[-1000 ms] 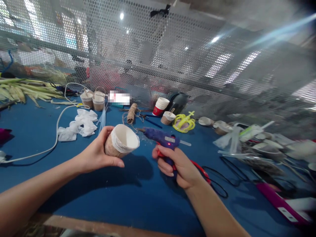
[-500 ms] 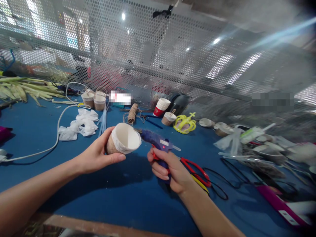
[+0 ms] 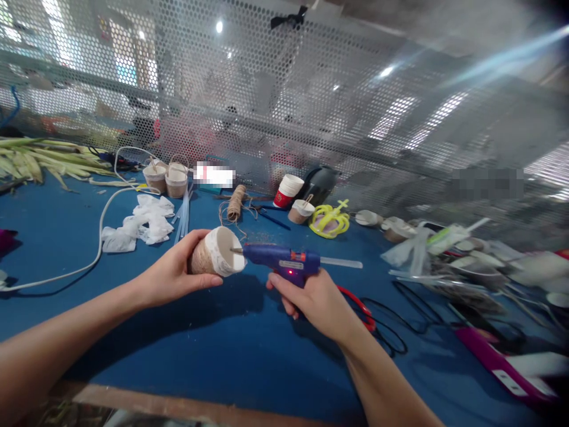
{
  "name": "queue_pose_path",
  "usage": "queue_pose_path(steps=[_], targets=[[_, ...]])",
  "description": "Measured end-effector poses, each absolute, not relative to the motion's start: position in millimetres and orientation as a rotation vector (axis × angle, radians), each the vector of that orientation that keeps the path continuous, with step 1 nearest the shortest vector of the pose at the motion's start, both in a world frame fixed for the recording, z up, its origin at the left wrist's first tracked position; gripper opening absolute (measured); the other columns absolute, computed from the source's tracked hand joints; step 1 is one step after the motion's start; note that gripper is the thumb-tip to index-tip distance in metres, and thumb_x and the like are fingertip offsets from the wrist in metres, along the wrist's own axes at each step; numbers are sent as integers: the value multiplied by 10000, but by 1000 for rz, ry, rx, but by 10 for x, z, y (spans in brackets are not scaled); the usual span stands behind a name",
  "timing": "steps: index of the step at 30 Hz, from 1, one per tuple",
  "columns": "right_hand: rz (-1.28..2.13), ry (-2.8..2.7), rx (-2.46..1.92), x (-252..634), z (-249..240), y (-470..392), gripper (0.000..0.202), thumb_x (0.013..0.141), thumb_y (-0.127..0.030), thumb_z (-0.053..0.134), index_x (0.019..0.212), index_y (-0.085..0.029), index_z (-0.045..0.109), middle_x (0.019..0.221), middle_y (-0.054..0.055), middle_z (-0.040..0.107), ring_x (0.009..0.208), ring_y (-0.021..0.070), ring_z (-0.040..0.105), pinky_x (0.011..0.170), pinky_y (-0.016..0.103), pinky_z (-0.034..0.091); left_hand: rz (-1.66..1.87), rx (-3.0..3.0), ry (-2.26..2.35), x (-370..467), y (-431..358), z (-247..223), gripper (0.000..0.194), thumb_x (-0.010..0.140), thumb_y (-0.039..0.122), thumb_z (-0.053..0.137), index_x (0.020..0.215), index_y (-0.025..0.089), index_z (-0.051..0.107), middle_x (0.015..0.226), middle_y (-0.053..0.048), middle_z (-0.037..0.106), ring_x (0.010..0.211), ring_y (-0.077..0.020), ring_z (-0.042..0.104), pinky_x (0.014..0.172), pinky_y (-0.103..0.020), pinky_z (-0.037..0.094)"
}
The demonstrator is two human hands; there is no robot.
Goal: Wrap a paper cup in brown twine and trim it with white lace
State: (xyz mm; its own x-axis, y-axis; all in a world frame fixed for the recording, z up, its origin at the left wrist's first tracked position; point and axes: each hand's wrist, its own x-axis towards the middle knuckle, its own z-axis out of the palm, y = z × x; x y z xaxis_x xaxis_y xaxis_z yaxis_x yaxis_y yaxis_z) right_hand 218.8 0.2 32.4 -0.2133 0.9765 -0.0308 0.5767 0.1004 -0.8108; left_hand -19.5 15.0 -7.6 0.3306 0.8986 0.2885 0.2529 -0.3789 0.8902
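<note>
My left hand point(image 3: 180, 270) is closed around a paper cup point(image 3: 217, 252) wrapped in brown twine, with a white band near its rim. The cup is tilted, its mouth turned to the right. In my right hand point(image 3: 315, 302) is a blue glue gun point(image 3: 284, 258) with a red light lit and a clear glue stick point(image 3: 342, 262) jutting from its back. The metal nozzle points left and lies at the cup's mouth; whether it touches the cup I cannot tell. My right fingers wrap the handle and hide most of it.
On the blue table point(image 3: 186, 362) lie crumpled white cloth point(image 3: 142, 222), a twine spool point(image 3: 236, 203) and loose glue sticks point(image 3: 183, 216). Behind stand wrapped cups point(image 3: 176, 181), stacked paper cups point(image 3: 288, 190) and a yellow crown point(image 3: 329, 220). A purple power strip point(image 3: 493, 362) and clutter lie right.
The glue gun has swung level, and its nozzle has moved from the cup's far rim to in front of its mouth. The cup has turned in my left hand and tilts further right.
</note>
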Motion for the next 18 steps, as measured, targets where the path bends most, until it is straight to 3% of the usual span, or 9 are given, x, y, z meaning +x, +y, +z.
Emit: queue_pose_path(steps=[8,18], targets=[[1546,-1431,-1110,2299,324,70,256,746,-358,611,628,-132,600,313,-83,382,267,26,280,292,154,208,898,1607,719,-273,139,-84,667,654,399,720,1225,198,442,1059,-50,599,950,-213,557,799,-268,461],[1804,-1294,-1050,2217,242,94,272,708,-356,644,583,-119,603,294,-89,362,250,12,253,276,136,193,872,1296,504,-265,91,-72,686,585,409,780,1172,183,505,913,-33,591,755,-137,525,632,-201,408]])
